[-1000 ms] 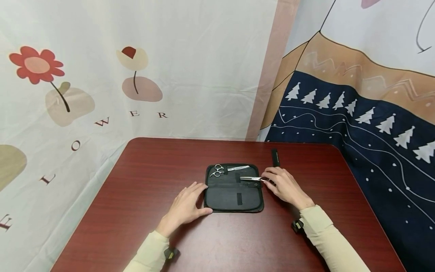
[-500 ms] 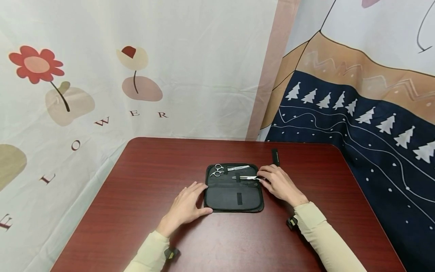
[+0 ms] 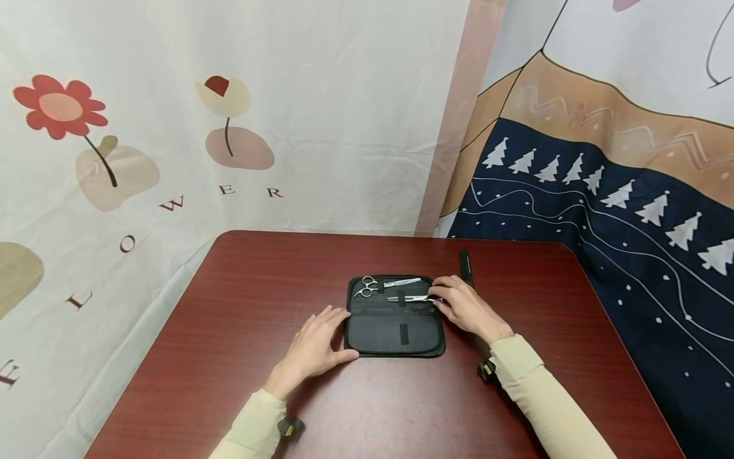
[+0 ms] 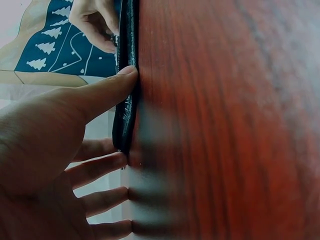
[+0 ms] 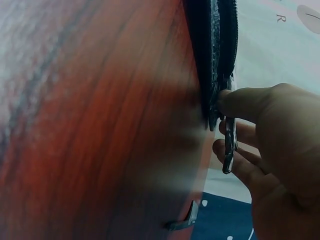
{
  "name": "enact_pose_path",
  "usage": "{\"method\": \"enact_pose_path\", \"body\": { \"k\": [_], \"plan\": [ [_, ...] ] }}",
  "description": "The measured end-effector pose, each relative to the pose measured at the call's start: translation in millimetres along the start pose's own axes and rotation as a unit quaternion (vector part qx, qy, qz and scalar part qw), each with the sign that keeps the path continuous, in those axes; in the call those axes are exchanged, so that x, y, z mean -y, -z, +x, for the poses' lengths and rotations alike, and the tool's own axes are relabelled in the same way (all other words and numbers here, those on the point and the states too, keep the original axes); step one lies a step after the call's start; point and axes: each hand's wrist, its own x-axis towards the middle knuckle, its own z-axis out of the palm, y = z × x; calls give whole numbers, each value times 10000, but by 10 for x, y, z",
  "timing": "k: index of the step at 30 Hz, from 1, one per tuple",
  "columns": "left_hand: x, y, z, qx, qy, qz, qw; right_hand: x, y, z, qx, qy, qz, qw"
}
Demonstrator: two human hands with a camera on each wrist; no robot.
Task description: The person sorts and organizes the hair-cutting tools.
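Observation:
A black zip case [image 3: 375, 335] lies unfolded on the table. In its upper half, silver scissors [image 3: 401, 282] lie under a small elastic strap, finger rings to the left. My right hand [image 3: 470, 309] pinches a second pair of scissors [image 3: 415, 298] by the handle end, its blades passing left under another strap. In the right wrist view, the handle [image 5: 229, 150] juts past the case edge between thumb and fingers. My left hand [image 3: 312, 347] rests at the case's left edge, fingers spread. Its thumb [image 4: 112, 90] touches the case rim in the left wrist view.
A narrow black strip-shaped object [image 3: 465, 266] lies behind the right hand, its kind unclear. Another strap [image 3: 404, 334] sits on the case's lower half. The reddish-brown table [image 3: 275, 274] backs onto a printed curtain [image 3: 344, 127].
My right hand has moved left with the scissors, and their blades have slid through the strap on the case. My left hand has stayed at the case edge.

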Motion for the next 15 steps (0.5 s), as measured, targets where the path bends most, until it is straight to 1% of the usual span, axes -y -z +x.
{"method": "enact_pose_path", "body": {
  "k": [4,5,6,9,12,13,15],
  "plan": [
    [14,-10,-10,-92,-97,-45,9999,15,-15,22,91,-31,22,10000],
    [14,-8,-13,-131,-141,-58,9998,18,-18,26,111,-47,27,9999],
    [45,-37,-16,-214,-240,-27,9995,22,-21,30,128,-51,23,9999],
    [38,-30,-22,-285,-312,-54,9991,31,-22,43,168,-66,36,9998],
    [29,-24,-19,-195,-208,-88,9996,39,-22,60,191,-46,24,9998],
    [-4,5,-17,-109,-101,-135,9998,40,-22,65,193,-39,23,9998],
    [3,-4,-9,-39,-16,-112,9999,41,-26,78,185,-8,15,9998]
  ]
}}
